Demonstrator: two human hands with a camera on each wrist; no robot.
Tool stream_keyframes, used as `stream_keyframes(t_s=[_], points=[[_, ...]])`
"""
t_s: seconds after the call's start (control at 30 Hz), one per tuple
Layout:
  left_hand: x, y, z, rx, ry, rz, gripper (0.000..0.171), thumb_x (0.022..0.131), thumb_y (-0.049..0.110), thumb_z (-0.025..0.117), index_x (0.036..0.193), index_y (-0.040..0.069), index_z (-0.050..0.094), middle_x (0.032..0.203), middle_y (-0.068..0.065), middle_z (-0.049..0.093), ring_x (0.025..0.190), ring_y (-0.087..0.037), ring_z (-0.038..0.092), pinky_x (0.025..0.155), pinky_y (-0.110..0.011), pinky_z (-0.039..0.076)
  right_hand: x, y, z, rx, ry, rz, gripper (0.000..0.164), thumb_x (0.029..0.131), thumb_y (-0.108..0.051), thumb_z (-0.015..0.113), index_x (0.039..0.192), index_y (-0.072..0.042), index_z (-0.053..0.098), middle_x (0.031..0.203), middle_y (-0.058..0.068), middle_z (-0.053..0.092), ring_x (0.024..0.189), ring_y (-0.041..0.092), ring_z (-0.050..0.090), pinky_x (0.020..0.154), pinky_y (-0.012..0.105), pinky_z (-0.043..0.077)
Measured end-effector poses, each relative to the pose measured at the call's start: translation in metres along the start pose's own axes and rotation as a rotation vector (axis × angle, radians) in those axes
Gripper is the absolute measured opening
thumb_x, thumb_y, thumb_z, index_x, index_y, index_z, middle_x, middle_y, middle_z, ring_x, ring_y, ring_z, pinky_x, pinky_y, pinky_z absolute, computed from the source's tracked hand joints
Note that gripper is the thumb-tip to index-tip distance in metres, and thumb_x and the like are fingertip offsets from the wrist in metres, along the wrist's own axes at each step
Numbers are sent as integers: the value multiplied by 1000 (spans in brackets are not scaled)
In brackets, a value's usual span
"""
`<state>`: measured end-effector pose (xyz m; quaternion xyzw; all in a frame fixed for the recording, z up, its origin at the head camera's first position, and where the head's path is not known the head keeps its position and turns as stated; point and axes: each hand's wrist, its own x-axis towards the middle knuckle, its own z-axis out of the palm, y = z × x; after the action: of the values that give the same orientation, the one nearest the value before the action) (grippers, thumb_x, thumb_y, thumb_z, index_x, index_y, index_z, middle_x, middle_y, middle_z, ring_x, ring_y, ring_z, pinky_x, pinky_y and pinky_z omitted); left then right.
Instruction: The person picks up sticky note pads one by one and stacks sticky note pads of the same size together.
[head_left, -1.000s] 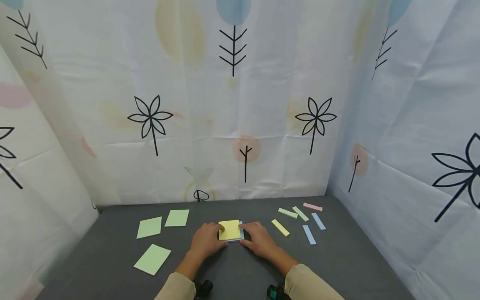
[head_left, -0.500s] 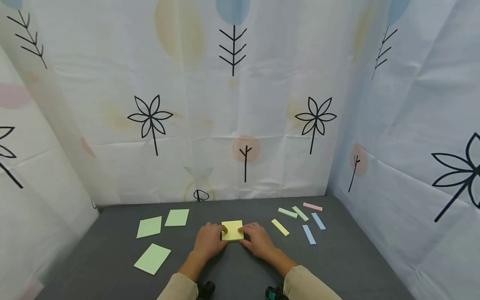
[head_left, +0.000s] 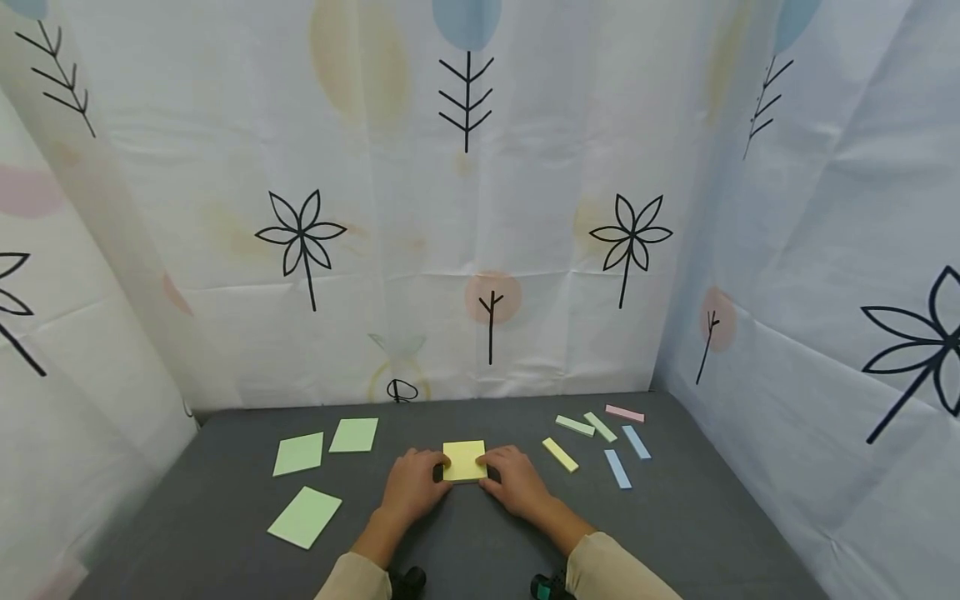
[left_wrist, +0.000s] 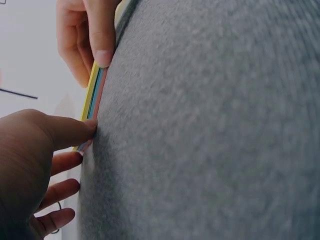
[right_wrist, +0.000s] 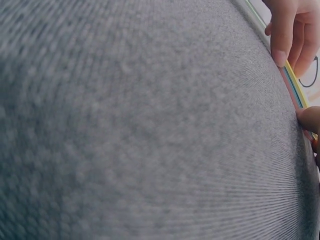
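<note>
A square stack of sticky notes (head_left: 464,461) lies at the middle of the dark table, yellow on top. Its edge in the left wrist view shows blue and pink layers under the yellow (left_wrist: 93,95). My left hand (head_left: 412,485) grips the stack's left side, thumb at the near edge and index finger at the upper left. From the right, my right hand (head_left: 517,482) holds the opposite side the same way. In the right wrist view both thumbs press the near edge of the stack (right_wrist: 294,87).
Green square notes (head_left: 304,517) lie apart on the left of the table (head_left: 480,550). On the right are several narrow strips: a yellow one (head_left: 560,455), blue ones (head_left: 618,469), green ones (head_left: 575,426) and a pink one (head_left: 625,413). Patterned curtains (head_left: 390,317) enclose the back and sides.
The yellow notes have slid right over the blue ones, whose edge stuck out at the right and front a second ago; the stack now looks flush. The left hand moved slightly right with them.
</note>
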<state>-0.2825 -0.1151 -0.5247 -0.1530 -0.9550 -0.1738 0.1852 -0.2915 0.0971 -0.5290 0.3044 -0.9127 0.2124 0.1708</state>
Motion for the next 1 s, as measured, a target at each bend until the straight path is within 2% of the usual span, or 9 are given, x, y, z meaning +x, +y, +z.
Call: stream_keyframes(t_s=[0.13, 0.23, 0.37, 0.57, 0.8, 1.0], points=[[-1, -8, 0, -56, 4, -25, 31, 74, 29, 84, 100, 16, 75, 95, 0, 70, 85, -23, 59, 78, -48, 46, -1, -1, -1, 4, -7, 13, 30, 85, -20, 76, 113, -10, 70, 112, 6, 66, 106, 25, 58, 88, 48, 46], [-2, -17, -1, -110, 2, -68, 29, 76, 30, 82, 101, 18, 74, 97, 1, 70, 92, -25, 60, 83, -50, 45, -1, -1, -1, 12, -5, 25, 30, 85, -20, 76, 112, -10, 70, 112, 6, 66, 106, 25, 58, 88, 48, 45], [-3, -30, -4, -149, 40, -118, 25, 78, 26, 81, 101, 19, 74, 99, 1, 70, 99, -27, 61, 88, -52, 43, -2, -1, 0, 19, 6, 21, 30, 86, -20, 76, 113, -9, 70, 112, 6, 66, 107, 25, 58, 89, 49, 45], [-5, -48, -12, -124, 114, -99, 24, 76, 19, 82, 99, 16, 75, 100, -4, 70, 99, -31, 61, 87, -54, 43, -2, 1, 3, 22, 9, 11, 29, 86, -19, 75, 113, -9, 69, 113, 6, 65, 108, 25, 57, 90, 49, 44], [-6, -74, -21, -19, 59, -134, 32, 77, 26, 81, 106, 14, 73, 121, -14, 63, 113, -40, 53, 89, -60, 40, -3, 1, 4, 49, 2, 22, 29, 87, -20, 74, 114, -9, 69, 114, 5, 65, 109, 25, 57, 91, 48, 44], [-6, -91, -29, 17, -30, -208, 56, 79, 35, 78, 125, 6, 64, 138, -26, 49, 128, -48, 39, 98, -67, 29, -4, 1, 4, 62, 18, -2, 29, 87, -16, 74, 114, -7, 68, 114, 8, 64, 109, 26, 57, 91, 50, 44]])
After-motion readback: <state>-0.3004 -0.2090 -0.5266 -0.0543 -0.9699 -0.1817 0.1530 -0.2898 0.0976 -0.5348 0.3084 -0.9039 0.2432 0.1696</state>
